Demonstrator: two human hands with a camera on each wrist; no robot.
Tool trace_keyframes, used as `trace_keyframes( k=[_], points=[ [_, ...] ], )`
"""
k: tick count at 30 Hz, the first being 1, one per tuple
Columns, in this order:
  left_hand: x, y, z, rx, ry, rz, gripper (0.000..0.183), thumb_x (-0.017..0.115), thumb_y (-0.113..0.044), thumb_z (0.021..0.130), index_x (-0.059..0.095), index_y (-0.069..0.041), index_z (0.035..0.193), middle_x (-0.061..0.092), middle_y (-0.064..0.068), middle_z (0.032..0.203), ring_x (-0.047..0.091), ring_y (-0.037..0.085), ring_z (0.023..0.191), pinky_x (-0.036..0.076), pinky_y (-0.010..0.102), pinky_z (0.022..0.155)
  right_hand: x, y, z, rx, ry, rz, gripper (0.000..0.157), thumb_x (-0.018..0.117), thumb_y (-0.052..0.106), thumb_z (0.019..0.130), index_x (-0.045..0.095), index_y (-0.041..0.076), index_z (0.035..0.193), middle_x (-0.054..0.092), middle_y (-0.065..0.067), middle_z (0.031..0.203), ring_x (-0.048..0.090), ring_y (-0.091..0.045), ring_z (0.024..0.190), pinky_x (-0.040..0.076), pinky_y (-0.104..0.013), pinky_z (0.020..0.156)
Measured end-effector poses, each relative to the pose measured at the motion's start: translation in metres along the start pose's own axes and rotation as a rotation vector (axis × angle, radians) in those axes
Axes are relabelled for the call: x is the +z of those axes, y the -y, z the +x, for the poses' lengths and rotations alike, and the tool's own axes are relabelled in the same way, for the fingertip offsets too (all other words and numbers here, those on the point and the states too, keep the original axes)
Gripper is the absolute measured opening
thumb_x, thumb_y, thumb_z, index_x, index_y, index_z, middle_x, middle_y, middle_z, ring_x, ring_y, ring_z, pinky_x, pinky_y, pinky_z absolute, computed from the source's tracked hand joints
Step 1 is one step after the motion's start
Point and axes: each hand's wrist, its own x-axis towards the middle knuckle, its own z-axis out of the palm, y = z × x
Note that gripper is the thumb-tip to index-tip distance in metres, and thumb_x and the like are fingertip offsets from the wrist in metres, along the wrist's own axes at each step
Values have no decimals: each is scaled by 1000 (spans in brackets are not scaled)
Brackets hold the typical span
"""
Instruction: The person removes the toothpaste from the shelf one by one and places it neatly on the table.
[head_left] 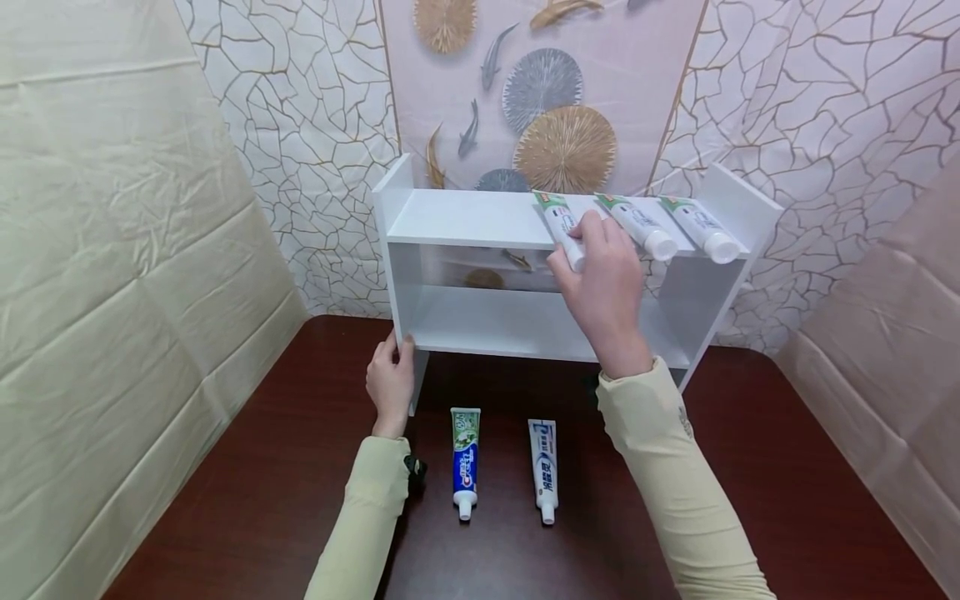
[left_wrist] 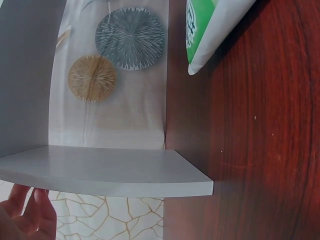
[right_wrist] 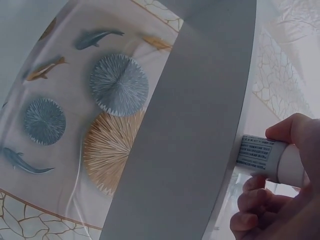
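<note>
A white two-tier shelf (head_left: 480, 218) stands on the table. My right hand (head_left: 609, 287) pinches a white and green toothpaste tube (head_left: 557, 218) between thumb and fingers. The tube lies across the top board, its cap end toward me and partly hidden by the hand. In the right wrist view the tube (right_wrist: 255, 152) pokes past the board's front edge. Two similar toothpaste tubes, a middle one (head_left: 637, 221) and a right-hand one (head_left: 697, 225), lie beside it on the board. Low on the shelf's left side panel, my left hand (head_left: 390, 383) grips the edge.
On the dark wooden table (head_left: 247, 492) lie a blue and green toothpaste tube (head_left: 465, 458) and a white and blue one (head_left: 544, 468), caps toward me. A patterned cloth (head_left: 517, 92) hangs behind the shelf. Cream drapes (head_left: 120, 250) flank the table.
</note>
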Motion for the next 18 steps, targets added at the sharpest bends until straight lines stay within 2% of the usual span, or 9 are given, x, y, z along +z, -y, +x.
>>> trace_keyframes(
  k=[8, 12, 18],
  points=[
    [-1, 0, 1, -6, 6, -14, 38, 51, -35, 98, 62, -22, 132, 65, 13, 90, 51, 28, 64, 35, 31, 57, -6, 0, -14, -19, 2, -9, 19, 58, 16, 84, 55, 1, 96, 64, -17, 80, 56, -33, 64, 38, -41, 51],
    [-1, 0, 0, -9, 9, -5, 39, 50, -35, 98, 62, -22, 132, 65, 13, 90, 52, 28, 64, 35, 32, 58, -9, -1, -22, -28, -5, 5, 18, 58, 15, 84, 54, 1, 95, 64, -18, 76, 53, -31, 58, 34, -36, 49],
    [0, -1, -1, -8, 9, -5, 38, 51, -34, 98, 63, -23, 132, 64, 13, 88, 51, 28, 63, 35, 32, 58, -15, -1, -34, -38, -20, -2, 20, 59, 15, 84, 55, 0, 97, 68, -21, 80, 55, -33, 56, 38, -39, 48]
  ],
)
